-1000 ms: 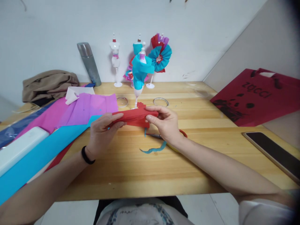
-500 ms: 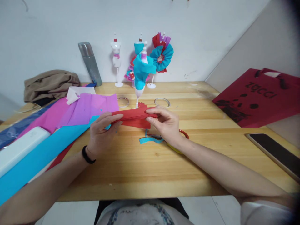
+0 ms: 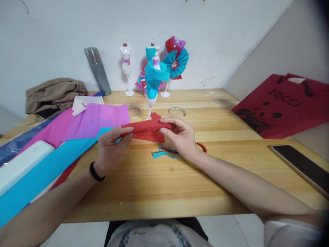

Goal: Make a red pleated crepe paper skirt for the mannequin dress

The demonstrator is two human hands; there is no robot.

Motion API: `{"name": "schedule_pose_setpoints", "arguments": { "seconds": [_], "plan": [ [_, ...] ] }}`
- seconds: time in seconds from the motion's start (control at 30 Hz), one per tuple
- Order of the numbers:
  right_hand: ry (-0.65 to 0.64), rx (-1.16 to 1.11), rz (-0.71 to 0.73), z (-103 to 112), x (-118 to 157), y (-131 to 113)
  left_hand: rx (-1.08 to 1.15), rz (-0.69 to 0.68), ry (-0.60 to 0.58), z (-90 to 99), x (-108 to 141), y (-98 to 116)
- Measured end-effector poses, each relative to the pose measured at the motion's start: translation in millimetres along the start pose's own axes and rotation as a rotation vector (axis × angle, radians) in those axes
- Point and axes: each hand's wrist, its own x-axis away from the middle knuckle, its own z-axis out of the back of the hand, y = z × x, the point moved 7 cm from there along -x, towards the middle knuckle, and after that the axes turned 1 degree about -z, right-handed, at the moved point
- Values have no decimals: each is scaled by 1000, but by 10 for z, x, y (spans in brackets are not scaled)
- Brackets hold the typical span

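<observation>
Crosswise, red sheet (image 3: 146, 129), ends in both grips (image 3: 111, 141) (image 3: 182, 136)

Your left grip (image 3: 111, 142) and right grip (image 3: 181, 134) pinch folded red crepe paper (image 3: 147, 132) above the bench (image 3: 154, 188). Scissors (image 3: 202, 144) lie under your right grip, near a blue strip (image 3: 160, 155).

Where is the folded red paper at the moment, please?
In the head view, the red paper is near the centre, held between the left hand and right hand, just below the front mannequin.
</observation>
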Motion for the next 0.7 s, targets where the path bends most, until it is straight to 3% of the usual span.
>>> {"name": "schedule_pose_setpoints", "arguments": {
  "seconds": [0.27, 0.7],
  "plan": [
    [10, 36, 13, -1, 17, -13, 117, -38, -51, -53, -3, 31],
    [1, 71, 8, -26, 55, -74, 191, 113, -85, -112, -10, 78]
  ]
}}
